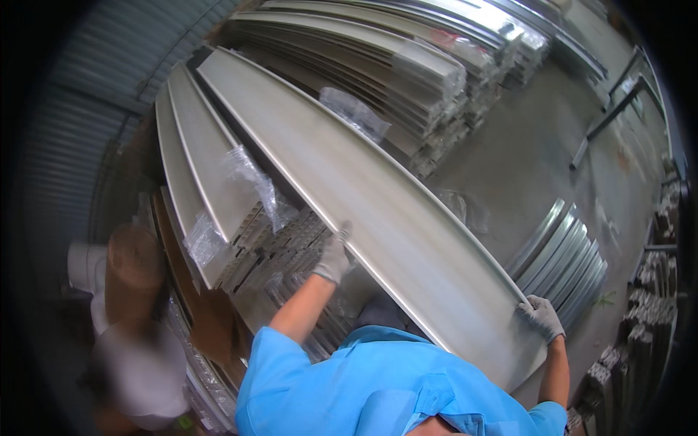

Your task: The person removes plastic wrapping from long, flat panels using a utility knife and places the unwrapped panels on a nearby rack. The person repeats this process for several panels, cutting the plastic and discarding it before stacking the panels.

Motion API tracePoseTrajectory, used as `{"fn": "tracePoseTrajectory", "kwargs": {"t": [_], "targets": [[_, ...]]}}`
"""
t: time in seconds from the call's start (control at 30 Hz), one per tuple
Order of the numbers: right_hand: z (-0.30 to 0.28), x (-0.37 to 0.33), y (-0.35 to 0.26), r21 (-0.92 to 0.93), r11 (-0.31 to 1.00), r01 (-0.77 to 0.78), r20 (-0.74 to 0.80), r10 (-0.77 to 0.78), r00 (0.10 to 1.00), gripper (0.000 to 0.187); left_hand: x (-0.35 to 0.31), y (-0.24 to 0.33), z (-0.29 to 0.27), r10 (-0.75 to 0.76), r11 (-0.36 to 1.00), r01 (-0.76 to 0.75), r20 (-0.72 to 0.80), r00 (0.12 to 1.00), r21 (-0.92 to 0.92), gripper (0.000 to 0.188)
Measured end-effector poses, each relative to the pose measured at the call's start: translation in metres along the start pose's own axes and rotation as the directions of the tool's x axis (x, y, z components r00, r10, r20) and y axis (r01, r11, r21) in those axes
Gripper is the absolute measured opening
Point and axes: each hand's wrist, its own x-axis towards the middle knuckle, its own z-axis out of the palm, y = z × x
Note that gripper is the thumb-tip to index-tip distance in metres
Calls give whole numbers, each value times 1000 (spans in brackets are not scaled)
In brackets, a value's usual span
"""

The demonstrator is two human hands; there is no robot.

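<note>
Across the middle of the view, a long pale grey panel (363, 189) runs from the far left down to the near right, tilted on its length above the stacks below. Its near end is held by the person in the blue shirt (378, 392). Their left hand (335, 256), in a grey work glove, reaches up to the panel's left edge, fingers curled against it; whether they wrap fully under the edge cannot be told. Their right hand (542, 316), gloved alike, grips the right edge near the near corner, fingers closed over the rim.

Left of the panel lies a stack of similar panels (196, 167), their hollow ribbed ends facing near and scraps of clear plastic wrap (254, 182) hanging from them. Farther off, more bundled panels (392, 58) lie in wrapped piles. Right of the held panel, on the grey concrete floor (523, 152), rests a small group of shiny metal channels (563, 258). At the near left, another person (134, 320) shows only as a blurred shape.
</note>
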Motion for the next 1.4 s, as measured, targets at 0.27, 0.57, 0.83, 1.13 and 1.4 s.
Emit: {"fn": "tracePoseTrajectory", "kwargs": {"t": [0.27, 0.57, 0.83, 1.13, 1.4], "targets": [[44, 131, -140, 186, 947, 263, 229, -302, 925, 46, -108, -91, 26, -486, 863, 505, 241, 840, -22, 55], [46, 137, -169, 244, 949, 198, 258, -260, 930, 51, -15, -42, -16, -190, 907, 305, 364, 912, -290, 61], [47, 151, -190, 96, 991, 98, 303, -123, 945, 56, 87, 94, -41, 126, 991, -121, -91, 988, 58, 72], [75, 213, -262, 103, 968, 228, 321, -250, 914, 66, 64, 64, -45, 44, 957, 15, -197, 979, 288, 62], [33, 149, -179, 130, 992, 1, 471, -62, 880, 68, 39, 22, -54, 228, 579, -399, 329, 916, 711, 51]]}}
